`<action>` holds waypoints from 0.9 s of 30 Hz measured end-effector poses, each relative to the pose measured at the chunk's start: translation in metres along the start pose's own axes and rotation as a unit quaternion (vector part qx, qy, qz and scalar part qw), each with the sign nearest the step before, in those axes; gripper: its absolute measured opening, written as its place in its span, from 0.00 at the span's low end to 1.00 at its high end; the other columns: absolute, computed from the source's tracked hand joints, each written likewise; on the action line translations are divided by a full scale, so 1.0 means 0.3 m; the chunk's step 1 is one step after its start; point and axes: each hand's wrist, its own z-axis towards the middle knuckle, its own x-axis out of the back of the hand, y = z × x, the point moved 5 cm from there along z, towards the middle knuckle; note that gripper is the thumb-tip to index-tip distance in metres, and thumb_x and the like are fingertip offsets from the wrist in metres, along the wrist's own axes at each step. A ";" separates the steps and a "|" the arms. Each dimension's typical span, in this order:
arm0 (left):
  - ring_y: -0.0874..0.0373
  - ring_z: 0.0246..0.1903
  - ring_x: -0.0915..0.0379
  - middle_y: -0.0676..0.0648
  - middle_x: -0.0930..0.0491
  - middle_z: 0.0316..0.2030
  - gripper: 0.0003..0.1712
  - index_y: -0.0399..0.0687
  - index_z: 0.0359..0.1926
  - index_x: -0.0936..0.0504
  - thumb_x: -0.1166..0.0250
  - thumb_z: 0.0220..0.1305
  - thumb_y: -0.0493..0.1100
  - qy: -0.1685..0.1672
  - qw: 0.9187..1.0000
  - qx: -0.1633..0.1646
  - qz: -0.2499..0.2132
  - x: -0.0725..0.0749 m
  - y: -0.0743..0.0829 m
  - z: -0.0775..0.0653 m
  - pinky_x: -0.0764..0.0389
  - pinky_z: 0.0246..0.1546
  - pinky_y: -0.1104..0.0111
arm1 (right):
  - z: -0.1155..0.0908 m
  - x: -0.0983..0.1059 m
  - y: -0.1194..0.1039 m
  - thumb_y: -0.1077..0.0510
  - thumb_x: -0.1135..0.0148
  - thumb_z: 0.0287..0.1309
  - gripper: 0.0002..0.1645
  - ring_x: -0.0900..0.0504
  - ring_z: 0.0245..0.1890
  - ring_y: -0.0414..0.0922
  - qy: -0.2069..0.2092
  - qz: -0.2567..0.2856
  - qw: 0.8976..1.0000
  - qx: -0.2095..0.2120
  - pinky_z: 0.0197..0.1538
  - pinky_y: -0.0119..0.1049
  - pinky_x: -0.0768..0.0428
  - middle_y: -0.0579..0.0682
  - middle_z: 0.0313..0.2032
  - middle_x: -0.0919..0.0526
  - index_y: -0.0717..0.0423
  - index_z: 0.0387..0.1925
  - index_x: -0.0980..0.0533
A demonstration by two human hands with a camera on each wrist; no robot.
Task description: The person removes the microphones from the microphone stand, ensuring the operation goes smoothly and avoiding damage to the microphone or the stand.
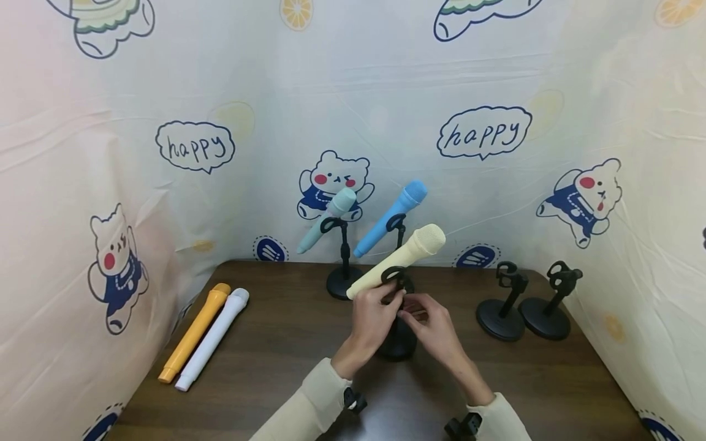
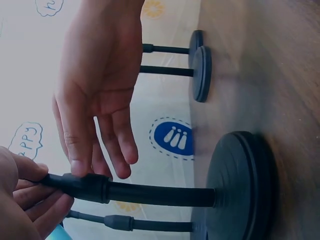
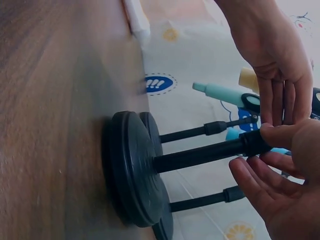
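A cream microphone (image 1: 399, 260) rests tilted in the clip of a black microphone stand (image 1: 398, 343) at the middle of the table. My left hand (image 1: 375, 321) pinches the thin upper rod of this stand just below the clip, as the left wrist view shows. From the other side my right hand (image 1: 432, 324) pinches the collar (image 3: 256, 143) of the same stand between thumb and fingers. Behind it, a mint microphone (image 1: 326, 222) and a blue microphone (image 1: 390, 219) sit tilted in the clips of two more stands.
At the left of the brown table (image 1: 287, 392) lie an orange microphone (image 1: 194, 334) and a white microphone (image 1: 212, 340), side by side. Two black stands with bare clips, a nearer one (image 1: 501, 318) and an outer one (image 1: 546, 318), stand at the right. A printed cloth (image 1: 386, 79) hangs behind.
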 end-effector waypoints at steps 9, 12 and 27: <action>0.57 0.33 0.08 0.44 0.07 0.36 0.08 0.40 0.44 0.06 0.23 0.63 0.34 0.013 1.000 0.001 0.000 0.006 -0.022 -0.011 0.10 0.35 0.68 | 0.016 -0.039 0.012 0.64 0.26 0.65 0.15 0.10 0.41 0.49 0.010 0.004 1.000 0.016 0.44 0.35 0.11 0.52 0.43 0.11 0.56 0.52 0.16; 0.57 0.34 0.08 0.44 0.07 0.37 0.09 0.39 0.45 0.07 0.24 0.64 0.34 0.005 1.000 0.011 -0.010 0.005 -0.026 -0.011 0.09 0.36 0.67 | 0.020 -0.042 0.014 0.64 0.26 0.65 0.13 0.10 0.41 0.48 0.015 -0.002 1.000 0.023 0.43 0.33 0.11 0.52 0.43 0.11 0.56 0.50 0.16; 0.61 0.34 0.10 0.47 0.07 0.37 0.08 0.42 0.45 0.07 0.30 0.69 0.33 -0.009 1.000 0.006 0.013 0.078 -0.013 -0.019 0.10 0.36 0.69 | 0.028 -0.039 0.007 0.63 0.25 0.64 0.12 0.10 0.40 0.49 0.013 -0.016 1.000 0.020 0.41 0.32 0.12 0.52 0.41 0.11 0.57 0.48 0.15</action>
